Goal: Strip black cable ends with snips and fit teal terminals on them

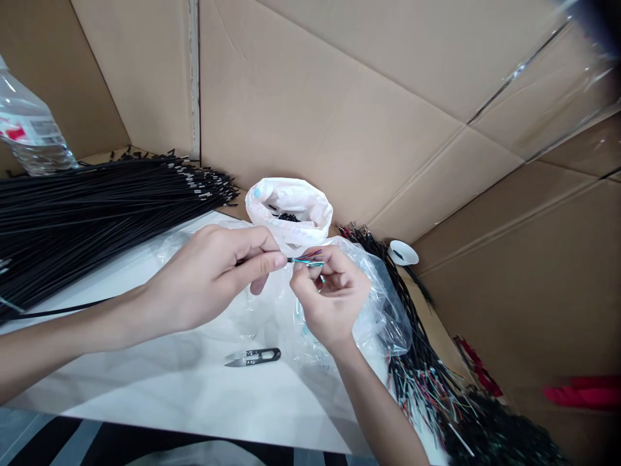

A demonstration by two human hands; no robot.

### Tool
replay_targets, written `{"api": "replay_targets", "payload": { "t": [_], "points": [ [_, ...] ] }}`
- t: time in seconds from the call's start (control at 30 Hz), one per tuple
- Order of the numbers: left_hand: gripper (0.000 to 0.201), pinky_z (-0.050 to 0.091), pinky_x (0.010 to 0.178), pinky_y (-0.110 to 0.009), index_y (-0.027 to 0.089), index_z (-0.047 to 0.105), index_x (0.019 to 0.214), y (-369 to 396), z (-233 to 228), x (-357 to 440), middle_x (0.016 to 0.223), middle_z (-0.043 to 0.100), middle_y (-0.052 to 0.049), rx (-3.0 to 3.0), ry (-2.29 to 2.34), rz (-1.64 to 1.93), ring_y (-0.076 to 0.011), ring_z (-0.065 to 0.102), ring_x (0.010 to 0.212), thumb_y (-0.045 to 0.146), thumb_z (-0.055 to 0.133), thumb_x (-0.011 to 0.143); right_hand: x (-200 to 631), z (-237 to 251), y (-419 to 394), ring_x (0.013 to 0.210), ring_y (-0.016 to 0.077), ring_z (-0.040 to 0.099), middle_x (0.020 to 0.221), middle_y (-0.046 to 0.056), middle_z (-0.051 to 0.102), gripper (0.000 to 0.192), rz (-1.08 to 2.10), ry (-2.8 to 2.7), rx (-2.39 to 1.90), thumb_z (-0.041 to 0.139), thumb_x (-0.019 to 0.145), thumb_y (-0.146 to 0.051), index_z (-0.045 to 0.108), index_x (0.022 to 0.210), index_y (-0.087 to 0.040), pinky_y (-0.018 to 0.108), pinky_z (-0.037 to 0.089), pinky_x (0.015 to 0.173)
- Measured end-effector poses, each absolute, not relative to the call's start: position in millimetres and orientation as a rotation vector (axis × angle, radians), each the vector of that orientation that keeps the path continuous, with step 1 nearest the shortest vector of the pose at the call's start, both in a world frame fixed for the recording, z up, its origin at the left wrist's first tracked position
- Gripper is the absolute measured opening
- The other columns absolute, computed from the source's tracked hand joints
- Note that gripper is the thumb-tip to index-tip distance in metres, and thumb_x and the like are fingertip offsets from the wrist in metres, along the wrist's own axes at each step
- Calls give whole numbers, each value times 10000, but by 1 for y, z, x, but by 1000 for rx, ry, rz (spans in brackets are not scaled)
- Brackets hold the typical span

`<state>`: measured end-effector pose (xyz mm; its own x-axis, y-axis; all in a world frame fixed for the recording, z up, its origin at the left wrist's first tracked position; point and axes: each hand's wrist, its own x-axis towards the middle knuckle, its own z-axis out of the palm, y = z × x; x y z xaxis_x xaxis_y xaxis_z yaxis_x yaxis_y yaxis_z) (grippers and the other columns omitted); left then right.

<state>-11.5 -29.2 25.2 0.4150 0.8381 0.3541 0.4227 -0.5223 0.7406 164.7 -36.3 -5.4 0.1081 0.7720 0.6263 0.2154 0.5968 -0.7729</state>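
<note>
My left hand [220, 275] pinches a black cable [72, 307] close to its stripped end, between thumb and forefinger. Out of that end fan thin coloured wires [306, 260], among them blue, white and purple ones. The fingers of my right hand [334, 291] are closed on these wires, just right of the left thumb. Below both hands, a pair of thread snips [253, 356] lies on the white table [204, 395], blades pointing left. Behind the hands stands a white bag [262, 223] with its rim rolled down and small black pieces inside.
A large bundle of black cables [97, 213] fills the left side, beside a water bottle [32, 129]. To the right lie clear plastic [383, 310], cables with stripped coloured wires [427, 382] and a small white cup [403, 252]. Cardboard walls [330, 97] enclose the back and right.
</note>
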Motion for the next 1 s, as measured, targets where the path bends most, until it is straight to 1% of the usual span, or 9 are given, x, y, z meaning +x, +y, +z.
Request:
{"api": "replay_targets", "payload": {
  "t": [0.13, 0.3, 0.4, 0.47, 0.57, 0.67, 0.8, 0.87, 1.0],
  "points": [
    [425, 330, 502, -254, 197, 596, 610, -24, 30, -14, 593, 547, 2, 1995, 994, 882, -122, 479, 553, 435, 549, 959, 170, -13, -37, 435, 69, 353, 510, -107, 423, 92, 461, -1506, -912, 667, 754, -163, 600, 752, -226, 216, 333, 428],
    [341, 337, 478, -229, 188, 629, 670, -15, 34, -13, 564, 576, 3, 1845, 889, 767, -109, 461, 507, 386, 568, 941, 172, -15, -34, 453, 76, 374, 525, -104, 440, 110, 360, -1547, -928, 686, 768, -148, 614, 782, -230, 229, 346, 451],
    [354, 305, 452, -235, 172, 646, 664, -8, 34, -15, 554, 582, -9, 1812, 876, 714, -100, 424, 467, 371, 566, 946, 175, -10, -37, 441, 76, 351, 508, -109, 423, 73, 519, -1511, -969, 700, 831, -206, 629, 831, -225, 226, 336, 439],
    [389, 275, 441, -242, 164, 661, 646, -5, 34, -17, 574, 590, -20, 1833, 903, 731, -93, 407, 460, 392, 573, 949, 180, -12, -46, 444, 84, 389, 522, -110, 447, 102, 612, -1513, -1016, 697, 891, -260, 630, 959, -228, 227, 367, 451],
    [408, 279, 455, -244, 169, 682, 633, -5, 34, -20, 594, 596, -22, 1878, 914, 755, -98, 437, 488, 418, 589, 943, 190, -31, -73, 531, 111, 532, 630, -69, 569, 170, 455, -1722, -1040, 630, 965, -225, 582, 1127, -232, 240, 462, 525],
    [374, 287, 467, -245, 183, 701, 664, -7, 33, -19, 605, 609, -13, 1892, 888, 744, -103, 452, 506, 434, 613, 928, 196, -67, -102, 686, 183, 633, 856, 66, 720, 228, 63, -2283, -947, 587, 960, -134, 604, 1186, -163, 309, 526, 598],
    [361, 301, 476, -248, 191, 700, 668, -7, 30, -17, 602, 606, -2, 1919, 859, 721, -99, 441, 502, 434, 615, 922, 194, -108, -120, 1003, 294, 656, 1130, 180, 717, 342, -187, -2590, -1083, 591, 947, -98, 592, 1286, -53, 404, 572, 811],
    [358, 317, 485, -252, 192, 695, 666, -7, 29, -16, 622, 620, -7, 1937, 846, 718, -103, 461, 519, 421, 609, 926, 192, -117, -120, 1067, 310, 638, 1181, 182, 695, 343, -163, -2657, -1188, 603, 952, -122, 592, 1289, -57, 416, 565, 849],
    [360, 322, 489, -262, 195, 689, 666, -10, 29, -17, 618, 596, -7, 1962, 858, 726, -111, 475, 529, 425, 611, 931, 193, -122, -116, 948, 260, 637, 1121, 128, 691, 227, -104, -2712, -1279, 553, 947, -37, 627, 1146, -120, 376, 548, 786]
  ]
}}
